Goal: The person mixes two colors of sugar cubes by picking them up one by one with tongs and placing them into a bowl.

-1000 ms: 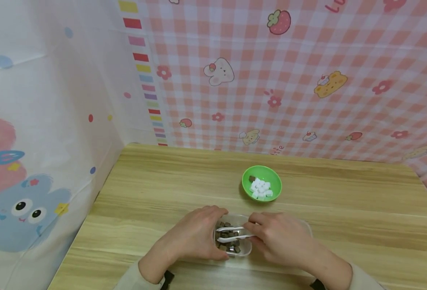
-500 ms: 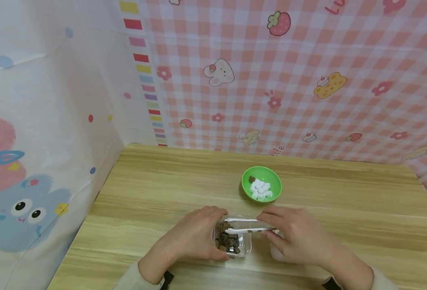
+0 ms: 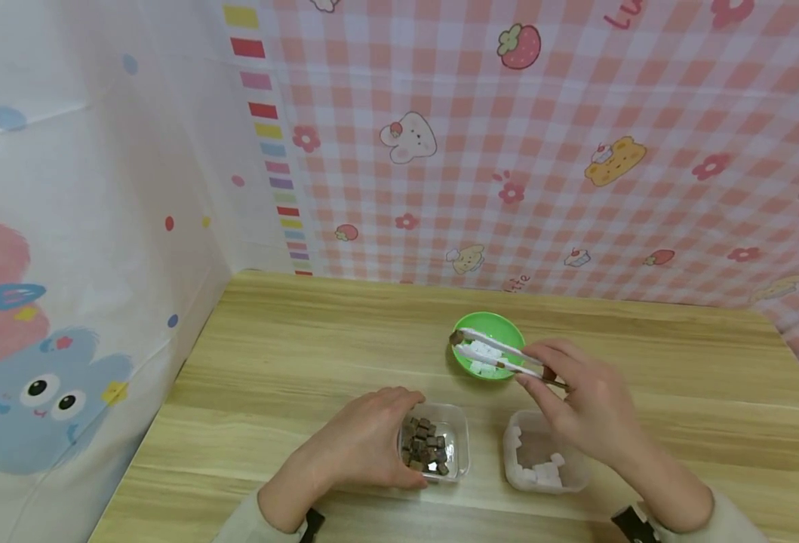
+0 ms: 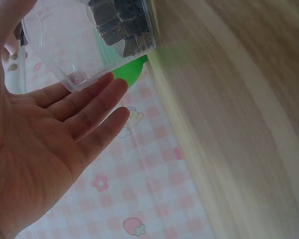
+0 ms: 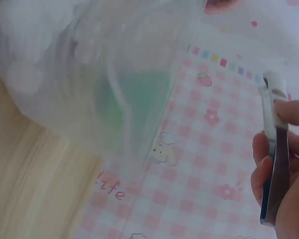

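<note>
Table (image 3: 290, 362): wood-grain, checked cloth (image 3: 643, 98) behind. Left hand (image 3: 372, 441) curves round the left side of a clear container (image 3: 465, 445), thumb and fingertips apart on opposite sides. Right hand (image 3: 596, 407) pinches white tongs (image 3: 501, 345) between thumb and fingers. Below it stands a translucent container (image 3: 579, 484) holding white cubes (image 3: 547, 474). Green bowl (image 3: 510, 330), beyond both, also holds white cubes (image 3: 484, 369). Tongs' arms slant across the bowl, tips slightly apart, a brown cube (image 3: 456, 338) at them by the bowl's left rim. More brown cubes (image 3: 425, 443) lie in the clear container.

Step in hand, judged: bringing the brown cube to the bowl. Next move probably calls for lowering the tips inside the rim and spreading them gently.

Not resolved: whether the cube sits squarely between the tips. Left hand hides part of its container; right wrist view is hazy, tips indistinct.
</note>
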`<state>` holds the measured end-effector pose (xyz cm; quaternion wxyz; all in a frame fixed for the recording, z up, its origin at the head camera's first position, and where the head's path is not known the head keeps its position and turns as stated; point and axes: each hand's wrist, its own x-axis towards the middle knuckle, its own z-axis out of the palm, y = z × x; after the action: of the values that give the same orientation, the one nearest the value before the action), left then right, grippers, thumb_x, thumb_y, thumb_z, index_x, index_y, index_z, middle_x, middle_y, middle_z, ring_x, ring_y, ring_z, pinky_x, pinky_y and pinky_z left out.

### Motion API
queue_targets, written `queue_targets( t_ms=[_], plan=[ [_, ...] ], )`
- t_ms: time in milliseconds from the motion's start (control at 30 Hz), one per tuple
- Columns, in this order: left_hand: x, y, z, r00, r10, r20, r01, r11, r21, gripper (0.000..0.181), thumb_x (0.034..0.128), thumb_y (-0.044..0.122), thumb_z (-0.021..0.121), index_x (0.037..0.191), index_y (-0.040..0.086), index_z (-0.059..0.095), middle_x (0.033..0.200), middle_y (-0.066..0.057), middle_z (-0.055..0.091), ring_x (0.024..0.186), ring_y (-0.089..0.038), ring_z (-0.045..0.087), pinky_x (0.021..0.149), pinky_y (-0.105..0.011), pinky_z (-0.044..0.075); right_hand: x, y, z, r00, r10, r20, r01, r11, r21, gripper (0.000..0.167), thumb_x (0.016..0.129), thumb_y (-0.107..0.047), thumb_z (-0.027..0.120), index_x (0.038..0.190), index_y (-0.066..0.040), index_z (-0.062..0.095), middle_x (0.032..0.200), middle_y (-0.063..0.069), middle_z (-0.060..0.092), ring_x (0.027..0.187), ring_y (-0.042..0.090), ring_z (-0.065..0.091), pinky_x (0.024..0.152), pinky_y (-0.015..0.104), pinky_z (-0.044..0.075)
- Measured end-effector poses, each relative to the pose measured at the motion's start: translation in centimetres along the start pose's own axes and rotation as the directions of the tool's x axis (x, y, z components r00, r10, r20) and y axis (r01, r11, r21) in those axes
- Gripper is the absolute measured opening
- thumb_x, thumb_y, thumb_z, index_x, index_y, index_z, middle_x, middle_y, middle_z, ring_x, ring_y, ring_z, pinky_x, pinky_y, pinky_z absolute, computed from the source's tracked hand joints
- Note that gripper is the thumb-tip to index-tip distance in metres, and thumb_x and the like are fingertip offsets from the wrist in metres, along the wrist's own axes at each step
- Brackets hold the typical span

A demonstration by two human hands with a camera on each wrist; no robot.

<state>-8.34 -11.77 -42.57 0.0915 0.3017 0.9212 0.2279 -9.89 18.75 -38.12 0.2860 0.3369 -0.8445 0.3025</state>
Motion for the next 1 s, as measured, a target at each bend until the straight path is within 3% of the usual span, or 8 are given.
queue_targets(
  t_ms=[100, 200, 300, 367, 467, 800, 900, 1000],
  plan=[
    [0.0, 0.0, 0.0, 1.0, -0.003, 0.001, 0.003, 1.0, -0.004, 0.099, 0.064, 0.054, 0.095, 0.144, 0.008, 0.058, 0.127, -0.001, 0.067, 0.115, -0.016, 0.062, 0.104, -0.04, 0.052, 0.0, 0.8, 0.0, 0.999, 0.017, -0.03, -0.018, 0.999, -0.034, 0.052, 0.107, -0.048, 0.056, 0.107, 0.0, 0.076, 0.099, 0.009, 0.074, 0.065, 0.008, 0.057, 0.048, 0.014, 0.04],
    [0.0, 0.0, 0.0, 1.0, -0.006, 0.003, 0.006, 1.0, -0.004, 0.1, 0.0643, 0.054, 0.095, 0.144, 0.008, 0.057, 0.13, -0.001, 0.066, 0.117, -0.017, 0.062, 0.105, -0.041, 0.051, -0.4, 1.6, 0.1, 0.999, 0.036, -0.038, -0.04, 0.995, -0.095, 0.041, 0.103, -0.039, 0.066, 0.11, 0.0, 0.076, 0.101, 0.01, 0.075, 0.066, 0.01, 0.06, 0.051, 0.018, 0.044],
    [0.0, 0.0, 0.0, 1.0, -0.011, 0.005, 0.011, 1.0, -0.004, 0.1, 0.0642, 0.054, 0.095, 0.144, 0.008, 0.057, 0.131, -0.002, 0.066, 0.119, -0.018, 0.062, 0.106, -0.041, 0.05, -0.8, 2.2, 0.2, 0.996, 0.078, -0.03, -0.082, 0.986, -0.148, 0.03, 0.09, -0.021, 0.08, 0.112, 0.0, 0.076, 0.104, 0.01, 0.075, 0.066, 0.011, 0.061, 0.053, 0.02, 0.045],
    [0.0, 0.0, 0.0, 1.0, -0.016, 0.006, 0.016, 1.0, -0.003, 0.1, 0.0641, 0.054, 0.095, 0.145, 0.009, 0.057, 0.132, -0.003, 0.066, 0.12, -0.018, 0.061, 0.107, -0.042, 0.05, -1.1, 2.5, 0.2, 0.994, 0.107, -0.023, -0.11, 0.978, -0.177, 0.036, 0.08, -0.01, 0.086, 0.112, 0.001, 0.076, 0.104, 0.01, 0.075, 0.066, 0.011, 0.06, 0.053, 0.02, 0.044],
    [-0.1, 0.0, 0.0, 1.0, -0.021, 0.01, 0.021, 1.0, -0.005, 0.1, 0.0641, 0.054, 0.095, 0.145, 0.009, 0.057, 0.132, -0.003, 0.066, 0.12, -0.018, 0.061, 0.107, -0.042, 0.05, -1.4, 2.8, 0.2, 0.991, 0.134, -0.018, -0.135, 0.97, -0.202, 0.041, 0.074, -0.006, 0.09, 0.112, 0.0, 0.077, 0.103, 0.011, 0.075, 0.065, 0.01, 0.058, 0.052, 0.021, 0.042],
    [-0.1, 0.0, 0.0, 1.0, -0.016, 0.012, 0.017, 1.0, -0.009, 0.1, 0.0641, 0.054, 0.095, 0.144, 0.009, 0.057, 0.131, -0.002, 0.066, 0.118, -0.017, 0.062, 0.106, -0.041, 0.051, -1.6, 1.5, -0.8, 0.995, 0.098, 0.036, -0.091, 0.984, -0.153, 0.041, 0.079, -0.01, 0.086, 0.117, -0.002, 0.075, 0.107, 0.005, 0.074, 0.071, 0.007, 0.063, 0.055, 0.021, 0.047],
    [-0.1, 0.0, 0.0, 1.0, -0.016, 0.009, 0.017, 1.0, -0.014, 0.099, 0.064, 0.054, 0.095, 0.144, 0.009, 0.058, 0.13, -0.001, 0.067, 0.116, -0.016, 0.062, 0.105, -0.041, 0.051, -1.6, 0.8, -1.2, 0.994, 0.085, 0.073, -0.075, 0.988, -0.135, 0.035, 0.09, -0.021, 0.082, 0.12, -0.006, 0.074, 0.11, 0.001, 0.073, 0.074, 0.005, 0.064, 0.059, 0.02, 0.049],
    [-0.1, 0.0, 0.0, 1.0, -0.017, 0.007, 0.017, 1.0, -0.014, 0.099, 0.0639, 0.054, 0.095, 0.143, 0.009, 0.058, 0.129, -0.001, 0.067, 0.116, -0.016, 0.062, 0.105, -0.041, 0.051, -1.7, -0.1, -1.5, 0.993, 0.071, 0.093, -0.058, 0.989, -0.135, 0.039, 0.102, -0.041, 0.069, 0.123, -0.008, 0.075, 0.113, -0.001, 0.073, 0.074, 0.003, 0.065, 0.059, 0.019, 0.05]
  ],
)
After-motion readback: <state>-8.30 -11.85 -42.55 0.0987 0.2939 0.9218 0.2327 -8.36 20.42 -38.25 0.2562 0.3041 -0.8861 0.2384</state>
